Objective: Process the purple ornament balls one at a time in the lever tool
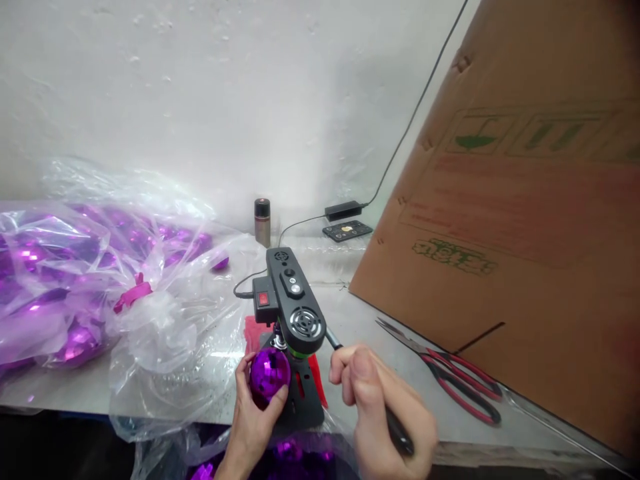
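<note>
My left hand (pixel 254 417) is closed around a shiny purple mirror ball (pixel 270 372), thumb on one side and fingers on the other. The ball sits at the front of a small black bench drill press (pixel 295 300), under its head and over the dark base plate (pixel 313 400). Wrapped in my right hand (pixel 383 407) is the lever (pixel 400 433) on the machine's right side, a metal rod with a black grip. A red switch (pixel 263 299) shows on the motor box. Where the drill tip meets the ball is hidden.
Clear plastic bags of purple balls (pixel 90 267) cover the left, one tied with a pink strip (pixel 134 293). Behind stand a small bottle (pixel 263 222), a phone (pixel 347 231) and a power adapter (pixel 343 211). Red-handled scissors (pixel 453 373) lie beside a large cardboard box (pixel 525 220). More balls (pixel 287 452) show below the table edge.
</note>
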A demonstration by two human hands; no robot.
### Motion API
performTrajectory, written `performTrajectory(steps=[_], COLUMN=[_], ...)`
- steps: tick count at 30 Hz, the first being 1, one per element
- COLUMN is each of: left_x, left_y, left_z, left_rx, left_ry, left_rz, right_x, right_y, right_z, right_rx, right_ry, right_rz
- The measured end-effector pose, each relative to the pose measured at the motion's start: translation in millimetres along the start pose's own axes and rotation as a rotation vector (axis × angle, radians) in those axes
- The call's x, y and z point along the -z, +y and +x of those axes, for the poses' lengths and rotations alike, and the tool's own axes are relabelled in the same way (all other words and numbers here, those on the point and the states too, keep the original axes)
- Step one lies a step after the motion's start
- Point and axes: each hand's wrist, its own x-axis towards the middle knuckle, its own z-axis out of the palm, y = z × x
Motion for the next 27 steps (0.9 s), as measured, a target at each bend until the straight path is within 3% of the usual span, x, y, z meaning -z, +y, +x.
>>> performTrajectory(steps=[6,11,15,17,20,23,27], left_x=[6.4,-6.7,-16.4,-15.7,-8.9,-0.2,6.5], left_y=[-8.8,-15.4,-19.7,-16.2,-6.3,3.6,14.4], left_z=[8.4,4.9,1.8,2.3,6.0,11.7,17.9], left_rx=[-0.177,-0.231,-0.233,-0.258,-0.286,-0.262,-0.197], left_ry=[-0.204,-0.070,-0.055,-0.062,-0.180,-0.285,-0.338], left_rz=[0.287,0.322,0.334,0.352,0.377,0.383,0.366], right_x=[-12.2,-19.0,-18.8,-18.9,-19.7,-20.5,-21.1], right_y=[-10.9,-18.4,-18.7,-19.0,-20.3,-21.4,-21.6], right_z=[-8.9,-9.4,-9.5,-10.1,-10.8,-11.4,-12.8], right_rx=[-0.165,-0.188,-0.202,-0.220,-0.237,-0.250,-0.264], right_ry=[0.143,0.171,0.183,0.186,0.196,0.206,0.218], right_rz=[0.039,0.036,0.036,0.029,0.009,0.009,0.016])
